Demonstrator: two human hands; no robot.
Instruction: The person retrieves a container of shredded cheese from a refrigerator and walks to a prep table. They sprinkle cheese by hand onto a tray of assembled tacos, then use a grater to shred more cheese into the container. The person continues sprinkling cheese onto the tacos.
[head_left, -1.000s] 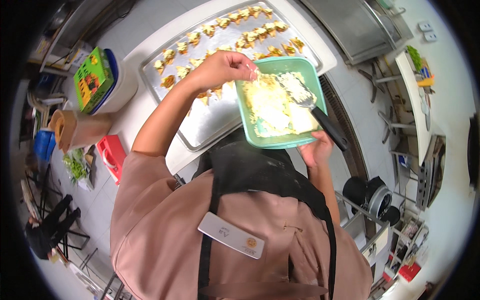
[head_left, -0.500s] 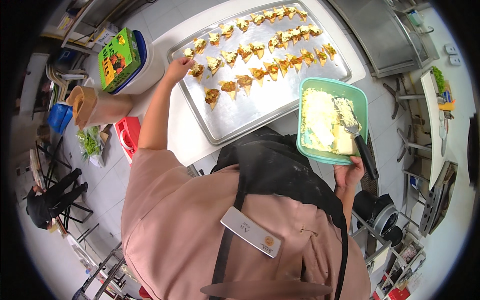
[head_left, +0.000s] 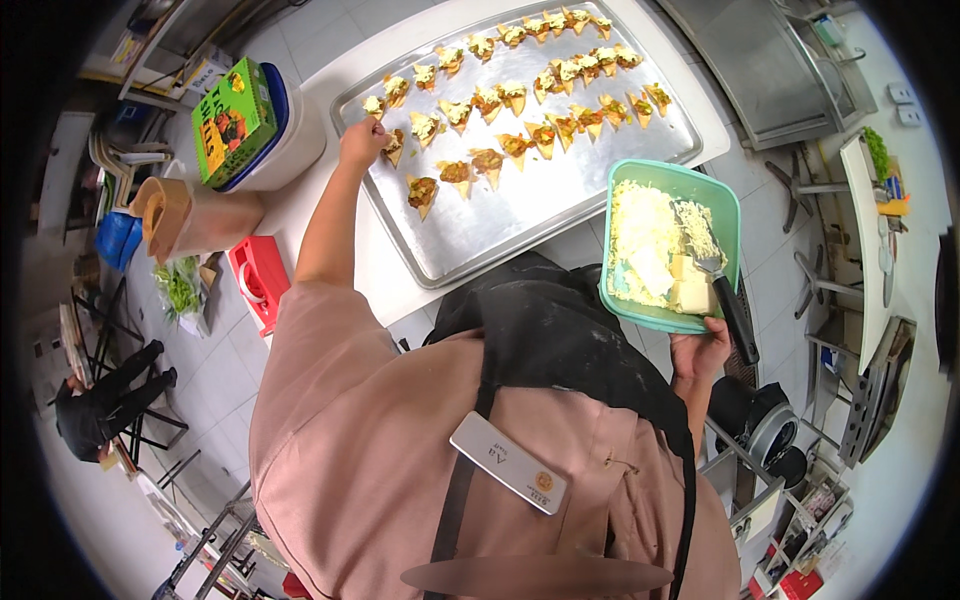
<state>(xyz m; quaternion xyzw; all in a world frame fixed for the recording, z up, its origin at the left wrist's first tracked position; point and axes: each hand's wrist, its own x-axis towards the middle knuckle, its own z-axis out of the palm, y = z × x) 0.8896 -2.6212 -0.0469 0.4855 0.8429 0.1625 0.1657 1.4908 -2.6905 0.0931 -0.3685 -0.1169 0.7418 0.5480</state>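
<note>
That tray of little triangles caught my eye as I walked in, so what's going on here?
A person in a pink top and dark apron reaches the left hand to a topped triangular chip on the silver metal baking tray. The right hand holds a green plastic tub of shredded cheese with a black-handled fork resting inside.

Down below we've got a pale tiled floor (head_left: 215, 375) running under a white counter (head_left: 385, 275), and over on the left a red box (head_left: 258, 282) sits on those tiles beside a bunch of green leaves (head_left: 180, 290) and a blue bin (head_left: 117, 240). A person in dark clothes (head_left: 105, 405) crouches by metal racks at the far left. Up at the top right there's a stainless steel unit (head_left: 765, 65), with a white shelf (head_left: 865, 230) and cluttered wire shelving (head_left: 800, 480) along the right edge.
</note>
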